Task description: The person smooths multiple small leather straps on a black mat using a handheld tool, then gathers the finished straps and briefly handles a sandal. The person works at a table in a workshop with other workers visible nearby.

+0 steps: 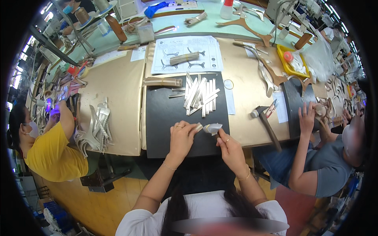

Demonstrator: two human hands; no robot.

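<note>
Over the near edge of the black mat (161, 114), my left hand (181, 137) is closed on a small stack of pale strips (198, 127), their ends pointing right. Close beside them, my right hand (231, 151) pinches a crumpled whitish-silver piece (213, 128); its exact kind I cannot make out. Farther back on the mat lies a loose pile of pale, narrow strips (201, 94), crossing one another. To its left sits a bundle of brownish strips (162, 82). Another banded bundle (184, 58) rests on a printed drawing sheet (159, 63).
Right of the mat lie a hammer (267, 126) and red-handled snips (271, 109). A yellow basket (290, 65) stands farther back. Silvery straps (100, 126) hang over the table edge at left. A person in yellow (57, 151) and one in grey-blue (327, 169) work either side.
</note>
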